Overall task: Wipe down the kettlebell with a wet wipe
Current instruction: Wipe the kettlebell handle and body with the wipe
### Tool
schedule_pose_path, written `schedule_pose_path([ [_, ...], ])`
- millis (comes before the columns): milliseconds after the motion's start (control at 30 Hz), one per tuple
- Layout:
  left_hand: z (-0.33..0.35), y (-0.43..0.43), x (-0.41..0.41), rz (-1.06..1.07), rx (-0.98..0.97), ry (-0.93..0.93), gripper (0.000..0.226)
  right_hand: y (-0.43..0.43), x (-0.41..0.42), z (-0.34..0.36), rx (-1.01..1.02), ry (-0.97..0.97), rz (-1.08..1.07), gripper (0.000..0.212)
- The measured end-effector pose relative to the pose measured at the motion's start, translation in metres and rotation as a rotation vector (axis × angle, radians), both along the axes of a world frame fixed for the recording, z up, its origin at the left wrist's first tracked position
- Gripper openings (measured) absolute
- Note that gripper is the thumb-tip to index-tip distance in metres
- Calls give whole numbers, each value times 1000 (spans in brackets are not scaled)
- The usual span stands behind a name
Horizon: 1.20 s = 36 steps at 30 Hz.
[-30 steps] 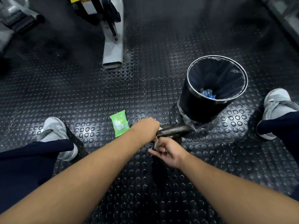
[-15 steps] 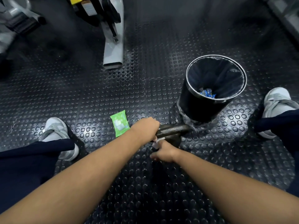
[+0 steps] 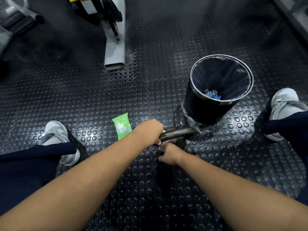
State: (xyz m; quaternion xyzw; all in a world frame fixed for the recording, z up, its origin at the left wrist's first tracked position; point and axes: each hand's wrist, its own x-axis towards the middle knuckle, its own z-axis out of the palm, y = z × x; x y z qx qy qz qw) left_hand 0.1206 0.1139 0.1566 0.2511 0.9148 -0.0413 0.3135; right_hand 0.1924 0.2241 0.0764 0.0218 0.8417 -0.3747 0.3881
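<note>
The left hand (image 3: 150,132) is gripping the kettlebell (image 3: 179,132) by its handle, fingers wrapping round the near end of the bar. The kettlebell is sitting on the studded rubber floor (image 3: 83,90) between the person's feet, its far end just in front of the bin (image 3: 198,112). The right hand (image 3: 170,153) is pressing in against the kettlebell's dark body just below the handle, fingers curling under. A pale scrap (image 3: 159,144) is showing at their tips; I cannot tell whether they are pinching it. A green packet of wipes (image 3: 122,126) is lying flat on the floor just left of the left hand. The bin is standing upright with a dark liner, and a blue wrapper (image 3: 213,95) is lying inside. A grey shoe (image 3: 55,133) is resting at the left and another (image 3: 283,101) at the right. A grey machine foot (image 3: 115,52) is standing further back
</note>
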Motion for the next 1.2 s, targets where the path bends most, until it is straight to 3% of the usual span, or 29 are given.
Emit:
schedule_pose_path([
  [67,1,0,0,-8,-8,-1,31,0,0,-5,169,64,138,37],
  [133,1,-1,1,-15,-19,7,32,-7,3,-4,98,53,54,21],
  [167,2,0,1,-19,-21,12,32,-9,3,-1,-41,-10,-68,13],
  [300,4,1,3,-48,-17,50,21,-4,5,12,-818,-497,-795,20],
  [367,5,0,4,-57,-20,70,16,1,6,12,-967,-580,-895,21],
  [433,5,0,5,-51,-21,86,16,2,7,10,-981,-584,-921,20],
  [500,4,0,5,-29,-14,81,17,-3,8,5,-939,-544,-893,17],
  [567,5,-1,6,-2,-2,57,25,-9,9,0,-750,-448,-731,14],
  [667,5,-1,8,33,12,26,31,-8,7,-7,-200,-121,-170,23],
  [733,6,-1,10,53,23,19,31,-3,7,0,83,79,110,14],
  [833,5,-2,11,61,22,24,23,-4,7,-10,248,123,231,47],
  [900,6,-2,12,51,15,35,23,-11,11,-13,109,51,112,51],
  [933,7,-1,13,42,11,44,24,-15,12,-12,-56,-37,-41,45],
  [1000,9,0,13,35,10,51,25,-18,13,-3,-427,-212,-421,15],
  [1100,8,0,12,4,4,78,15,-9,14,7,-874,-457,-821,27],
  [1200,8,1,11,-14,-8,86,8,-4,13,9,-951,-480,-894,27],
])
